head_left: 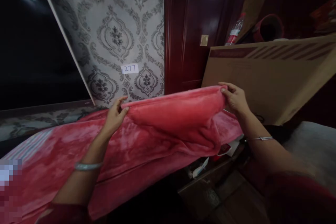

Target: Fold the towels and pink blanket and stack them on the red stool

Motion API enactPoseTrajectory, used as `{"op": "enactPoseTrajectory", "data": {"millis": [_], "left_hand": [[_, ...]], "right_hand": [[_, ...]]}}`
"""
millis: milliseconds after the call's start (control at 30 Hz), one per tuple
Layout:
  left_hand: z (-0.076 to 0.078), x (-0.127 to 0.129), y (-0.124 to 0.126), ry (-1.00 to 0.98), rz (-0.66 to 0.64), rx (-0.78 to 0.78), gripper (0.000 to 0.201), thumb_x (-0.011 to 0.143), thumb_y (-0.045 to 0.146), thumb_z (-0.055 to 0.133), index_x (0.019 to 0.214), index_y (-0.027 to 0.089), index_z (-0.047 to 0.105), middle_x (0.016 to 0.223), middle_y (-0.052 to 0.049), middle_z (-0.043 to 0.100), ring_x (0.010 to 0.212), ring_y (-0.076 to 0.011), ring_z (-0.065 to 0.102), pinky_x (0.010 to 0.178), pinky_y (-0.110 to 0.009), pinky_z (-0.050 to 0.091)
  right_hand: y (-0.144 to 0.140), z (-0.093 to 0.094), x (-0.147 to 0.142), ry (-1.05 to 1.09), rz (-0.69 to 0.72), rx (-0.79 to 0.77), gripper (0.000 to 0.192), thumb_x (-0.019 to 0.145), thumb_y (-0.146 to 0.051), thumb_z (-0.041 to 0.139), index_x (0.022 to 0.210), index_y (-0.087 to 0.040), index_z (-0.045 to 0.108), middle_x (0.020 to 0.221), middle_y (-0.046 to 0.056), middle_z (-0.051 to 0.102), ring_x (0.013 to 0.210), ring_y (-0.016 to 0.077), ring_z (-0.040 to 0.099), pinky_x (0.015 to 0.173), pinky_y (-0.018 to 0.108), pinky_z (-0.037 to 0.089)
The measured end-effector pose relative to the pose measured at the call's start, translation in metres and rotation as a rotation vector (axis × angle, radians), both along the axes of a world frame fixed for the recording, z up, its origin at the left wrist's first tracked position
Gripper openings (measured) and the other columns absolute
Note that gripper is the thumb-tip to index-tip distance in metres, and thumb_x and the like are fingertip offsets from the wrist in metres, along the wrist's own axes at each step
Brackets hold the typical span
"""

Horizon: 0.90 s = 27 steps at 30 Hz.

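Left hand: fingers pinched on the blanket edge, at 9 o'clock of the raised fold; bangle on the wrist.
Right hand: fingers closed on the other corner of the same edge, at 3 o'clock of the fold; thin bracelet on the wrist.
Blanket: pink fleece, centre frame. Top edge lifted and stretched level between both hands; the rest hangs and spreads toward 7 o'clock over a bed with striped cover.
Fold state: one layer looks doubled over below the held edge, sagging at 5 o'clock. Judged early: edge aligned and taut, bulk of the cloth unfolded, loose and wrinkled.
Left to do (judgement): most of the folding; lower part not gathered.
Box: large cardboard, leaning at 2 o'clock, just behind the right hand.
Bottle: at 1 o'clock, above the box.
Wall: patterned paper at 12 o'clock, label "277".
Cabinet: dark red wood, between wall and box.
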<state>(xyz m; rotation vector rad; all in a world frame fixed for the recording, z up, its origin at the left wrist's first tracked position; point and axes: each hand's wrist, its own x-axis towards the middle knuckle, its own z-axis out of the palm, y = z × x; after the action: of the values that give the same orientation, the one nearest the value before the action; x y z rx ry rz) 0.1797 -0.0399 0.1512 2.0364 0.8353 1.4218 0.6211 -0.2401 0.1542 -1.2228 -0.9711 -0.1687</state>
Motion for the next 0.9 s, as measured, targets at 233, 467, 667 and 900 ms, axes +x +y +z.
{"op": "enactPoseTrajectory", "data": {"millis": [233, 467, 667, 900], "left_hand": [[0.001, 0.027, 0.015, 0.115, 0.000, -0.086, 0.025, 0.073, 0.031, 0.056, 0.093, 0.020, 0.064, 0.049, 0.004, 0.056, 0.044, -0.0146, 0.051, 0.046, -0.023, 0.039], [0.012, 0.042, 0.023, -0.094, -0.123, -0.259, 0.019, 0.071, 0.028, 0.062, 0.087, 0.018, 0.060, 0.053, -0.001, 0.064, 0.048, -0.0164, 0.063, 0.051, -0.024, 0.053], [0.041, 0.085, 0.055, -0.186, -0.233, -0.201, 0.028, 0.070, 0.023, 0.068, 0.097, 0.017, 0.061, 0.085, -0.004, 0.070, 0.069, -0.0167, 0.069, 0.070, -0.032, 0.061], [-0.037, 0.105, 0.045, 0.406, -0.320, 0.013, 0.050, 0.077, 0.040, 0.066, 0.120, 0.015, 0.063, 0.116, -0.015, 0.069, 0.101, -0.0270, 0.067, 0.090, -0.045, 0.056]], "right_hand": [[-0.014, -0.022, 0.012, 0.000, 0.068, -0.179, 0.041, 0.070, -0.039, 0.069, 0.106, -0.019, 0.075, 0.082, 0.001, 0.071, 0.063, 0.0131, 0.058, 0.057, 0.025, 0.049], [-0.035, -0.010, 0.016, -0.338, 0.096, -0.495, 0.025, 0.070, -0.031, 0.071, 0.092, -0.022, 0.078, 0.087, 0.003, 0.075, 0.076, 0.0196, 0.066, 0.072, 0.033, 0.056], [-0.014, 0.033, 0.053, 0.123, 0.071, -0.369, 0.007, 0.071, -0.011, 0.070, 0.077, -0.014, 0.069, 0.064, 0.000, 0.063, 0.054, 0.0113, 0.054, 0.058, 0.028, 0.052], [-0.029, 0.083, 0.131, 0.477, -0.340, 0.014, 0.038, 0.095, -0.002, 0.027, 0.073, -0.014, 0.055, 0.081, 0.004, 0.059, 0.065, 0.0075, 0.058, 0.062, 0.026, 0.049]]}}
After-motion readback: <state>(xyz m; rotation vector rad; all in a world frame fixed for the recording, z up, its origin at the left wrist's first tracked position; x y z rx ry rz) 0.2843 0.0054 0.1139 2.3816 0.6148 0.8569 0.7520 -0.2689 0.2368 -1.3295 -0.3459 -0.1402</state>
